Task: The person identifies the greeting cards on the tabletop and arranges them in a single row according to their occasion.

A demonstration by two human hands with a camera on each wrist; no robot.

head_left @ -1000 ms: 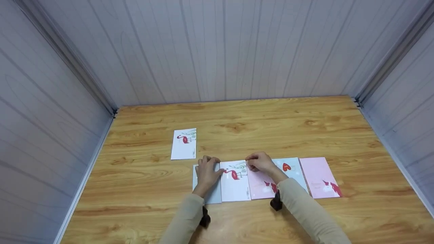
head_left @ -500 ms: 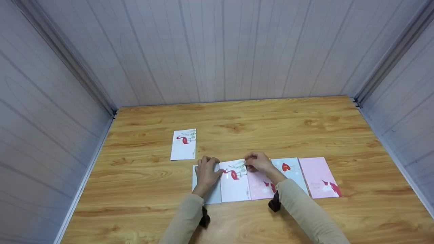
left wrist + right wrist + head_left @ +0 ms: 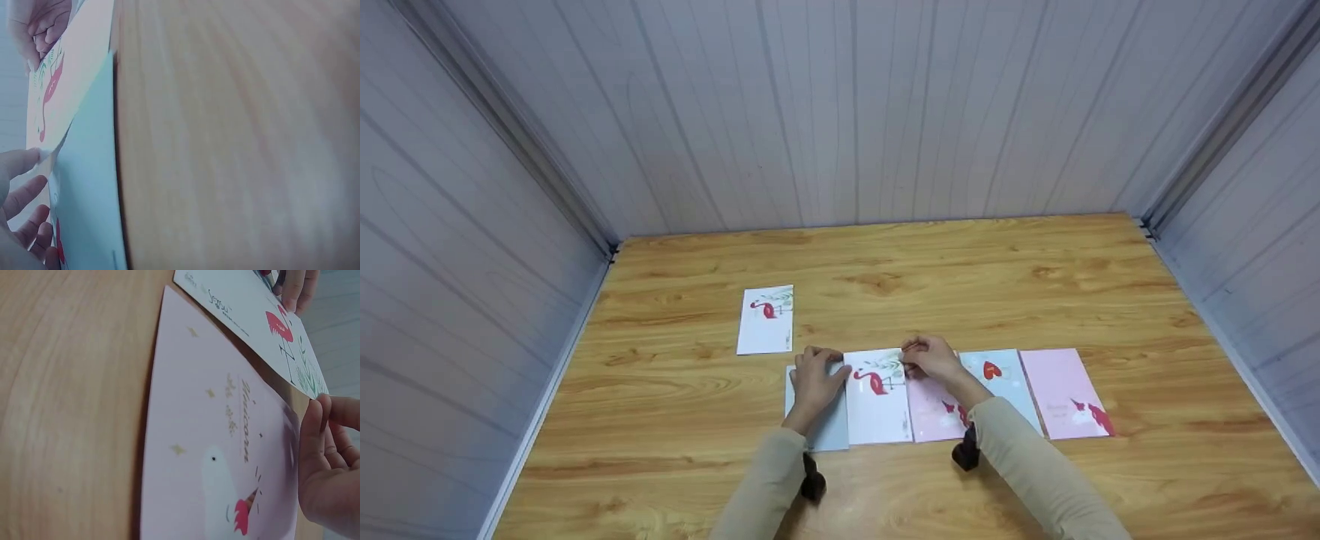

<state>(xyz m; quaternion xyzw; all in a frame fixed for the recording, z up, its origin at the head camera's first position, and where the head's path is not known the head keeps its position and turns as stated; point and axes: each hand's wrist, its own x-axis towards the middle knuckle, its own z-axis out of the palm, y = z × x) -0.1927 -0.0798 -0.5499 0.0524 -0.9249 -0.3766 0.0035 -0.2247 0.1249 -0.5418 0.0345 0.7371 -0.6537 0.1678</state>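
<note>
A white card with a red flamingo (image 3: 877, 405) is held by its top corners, its upper part raised off the table. My right hand (image 3: 936, 360) pinches its top right corner, as the right wrist view shows (image 3: 332, 455). At the top left corner, my left hand (image 3: 816, 382) holds the card's edge with the thumb and fingertips; in the left wrist view the thumb (image 3: 22, 160) touches its corner. Under the left hand lies a pale blue card (image 3: 831, 427). A pink unicorn card (image 3: 934, 412) lies partly below the right hand.
Right of the pink card lie a light blue card with a red heart (image 3: 997, 375) and another pink unicorn card (image 3: 1057, 390). A second flamingo card (image 3: 765, 330) lies farther back on the left. Panel walls (image 3: 840, 112) border the wooden table (image 3: 960, 285).
The flamingo card between my hands has risen, its top right corner first, then its whole top edge. Its bottom edge has shifted slightly away from me. Both hands stay almost in place.
</note>
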